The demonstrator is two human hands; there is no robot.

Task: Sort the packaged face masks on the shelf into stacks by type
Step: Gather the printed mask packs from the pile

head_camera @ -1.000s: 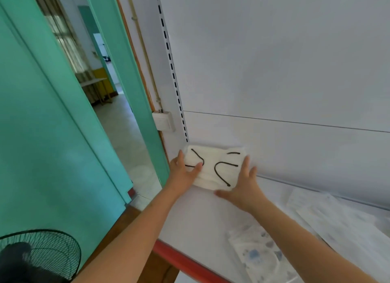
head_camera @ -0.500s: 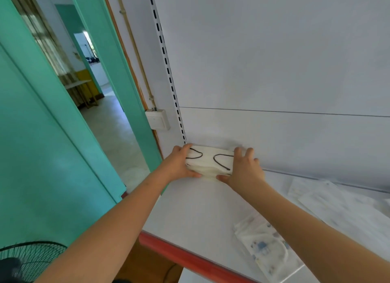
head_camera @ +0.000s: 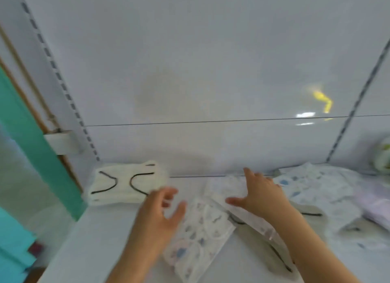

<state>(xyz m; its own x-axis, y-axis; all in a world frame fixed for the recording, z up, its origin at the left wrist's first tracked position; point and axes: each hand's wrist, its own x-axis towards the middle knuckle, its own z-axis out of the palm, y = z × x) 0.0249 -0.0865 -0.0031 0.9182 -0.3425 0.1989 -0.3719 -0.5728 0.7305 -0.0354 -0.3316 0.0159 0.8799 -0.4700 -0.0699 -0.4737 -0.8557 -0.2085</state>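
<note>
A stack of white masks with black ear loops (head_camera: pixel 124 182) lies in the shelf's back left corner, with no hand on it. My left hand (head_camera: pixel 160 216) hovers open just right of that stack, over the edge of a patterned mask packet (head_camera: pixel 200 238). My right hand (head_camera: pixel 261 195) is open with fingers spread, over a pale packet (head_camera: pixel 223 187) near the back wall. More patterned packets (head_camera: pixel 316 190) lie heaped to the right. A mask with black loops (head_camera: pixel 274 249) shows partly from under my right forearm. The picture is blurred.
The white shelf (head_camera: pixel 101 236) ends at a teal door frame (head_camera: pixel 31 135) on the left. A white back panel (head_camera: pixel 211 71) with slotted uprights closes the rear. A lilac packet (head_camera: pixel 377 211) and a round printed object (head_camera: pixel 383 156) sit at the far right.
Both hands have let go of the black-looped stack and moved right toward the patterned packets. The view has swung right, bringing more of the shelf into sight.
</note>
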